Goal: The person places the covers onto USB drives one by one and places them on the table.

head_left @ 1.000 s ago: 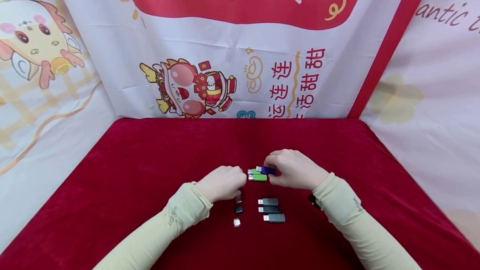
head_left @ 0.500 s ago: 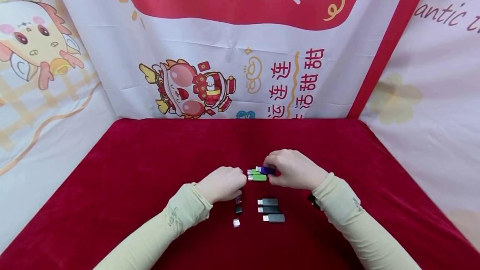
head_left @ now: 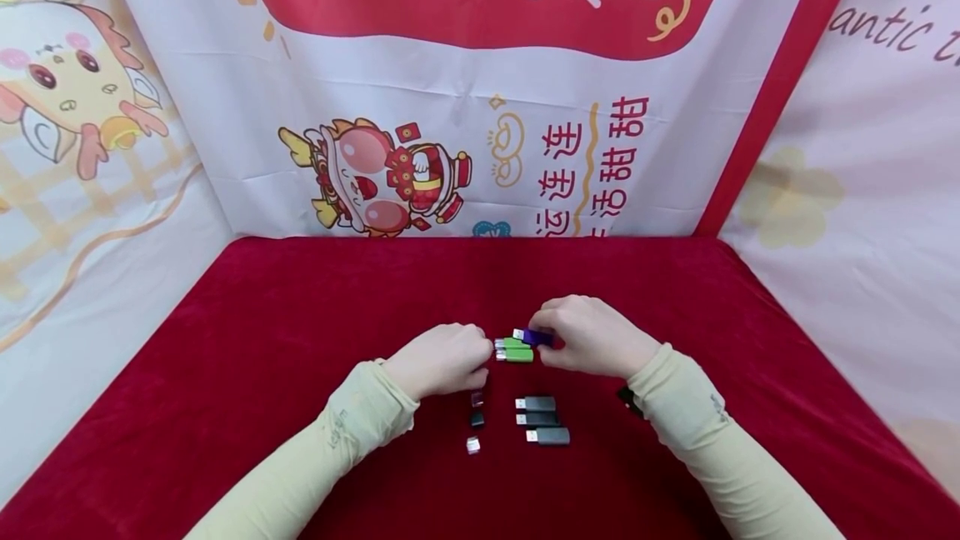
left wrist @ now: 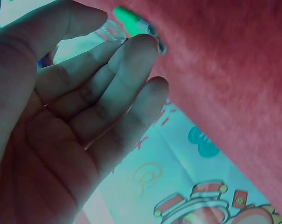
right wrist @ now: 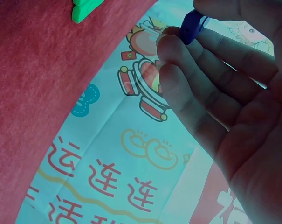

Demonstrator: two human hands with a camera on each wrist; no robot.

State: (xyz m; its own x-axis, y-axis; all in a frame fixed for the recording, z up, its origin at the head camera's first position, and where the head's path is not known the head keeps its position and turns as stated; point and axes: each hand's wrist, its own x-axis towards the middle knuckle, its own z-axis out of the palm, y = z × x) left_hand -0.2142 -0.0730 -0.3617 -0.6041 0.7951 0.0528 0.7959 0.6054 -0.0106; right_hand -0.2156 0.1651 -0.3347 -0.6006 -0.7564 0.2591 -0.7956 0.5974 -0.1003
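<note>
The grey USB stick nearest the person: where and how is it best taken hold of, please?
I'd probably pinch the body of the grey USB stick at its right end, coming from the right: it lies flat, its metal plug points left, and its right end juts past the black stick.

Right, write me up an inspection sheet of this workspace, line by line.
Surface: dark red velvety tablecloth.
Job's things: slim blue-purple USB stick, metal plug bare; two bright-green USB sticks, side by side; three dark grey-to-black USB sticks, nearer the person; three small caps, purple-tinted, black and clear, left of the dark sticks.
Clutter: black object partly hidden by the pale yellow right sleeve; cannot tell what.
Grippers: left hand pinches what looks like a clear plastic cap; right hand holds the blue-purple USB stick.
Cables: nothing seen.
Surroundings: white fabric backdrop printed with red characters and cartoons.
</note>
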